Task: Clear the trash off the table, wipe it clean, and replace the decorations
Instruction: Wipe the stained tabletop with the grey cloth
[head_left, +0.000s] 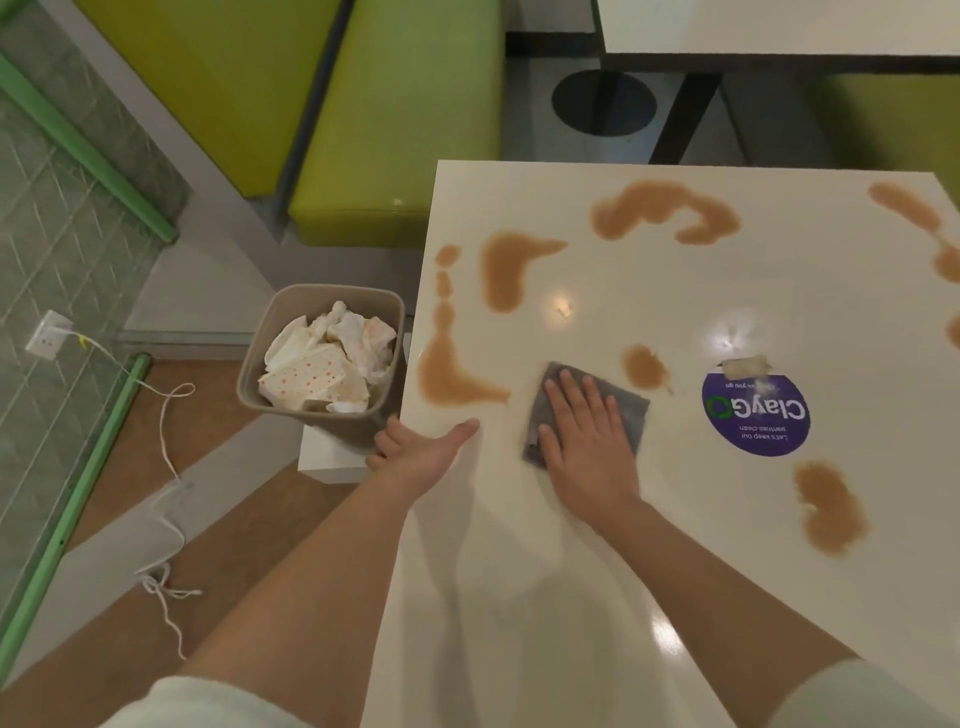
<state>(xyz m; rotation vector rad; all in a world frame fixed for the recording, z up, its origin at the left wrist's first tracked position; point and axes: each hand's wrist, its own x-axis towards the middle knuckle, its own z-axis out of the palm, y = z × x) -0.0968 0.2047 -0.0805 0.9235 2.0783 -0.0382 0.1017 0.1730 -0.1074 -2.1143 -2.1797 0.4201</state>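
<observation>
Head view shows wiping in hand: right hand (587, 441) flat on cloth (631, 410), left hand (421, 452) gripping table (519, 597) edge, spills (457, 379) next

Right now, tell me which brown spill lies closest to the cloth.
The small round brown spill just right of the grey cloth under the right hand. The other puddles lie farther off, toward the white table edges.

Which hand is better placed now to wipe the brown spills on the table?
The right hand. It already presses flat on the grey cloth among the brown spills. The left hand grips the table edge and holds no cloth.
</observation>
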